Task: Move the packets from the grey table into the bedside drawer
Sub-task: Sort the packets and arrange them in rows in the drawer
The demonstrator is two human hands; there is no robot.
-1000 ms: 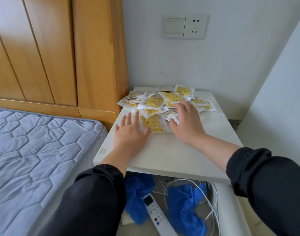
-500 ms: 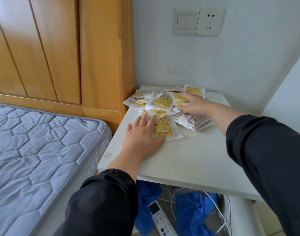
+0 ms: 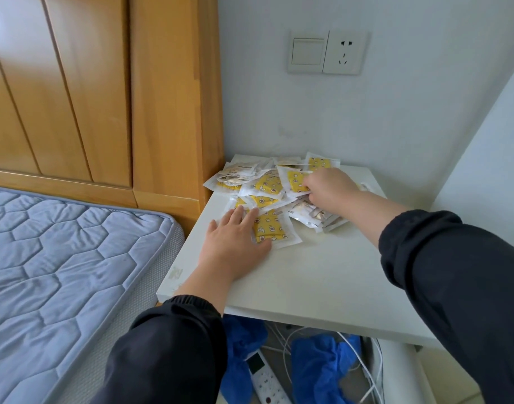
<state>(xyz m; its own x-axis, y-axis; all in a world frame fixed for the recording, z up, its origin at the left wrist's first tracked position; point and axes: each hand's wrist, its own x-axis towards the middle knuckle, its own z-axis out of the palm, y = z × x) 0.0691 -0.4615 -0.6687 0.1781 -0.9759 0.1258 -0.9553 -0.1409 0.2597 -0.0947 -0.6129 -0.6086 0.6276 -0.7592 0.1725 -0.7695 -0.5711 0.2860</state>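
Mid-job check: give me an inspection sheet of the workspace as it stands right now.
Surface: grey table, small mark near its left edge.
Job's things: packets heaped at the table's back; none seen in the drawer below.
Clutter: blue covers and a remote control in the drawer.
Hands: left hand flat, fingers on the nearest packet; right hand curled on packets in the heap.
Cables: white cables in the drawer.
Surroundings: mattress, wooden headboard, wall socket.

Table (image 3: 308,281) hides most of the drawer (image 3: 401,374)
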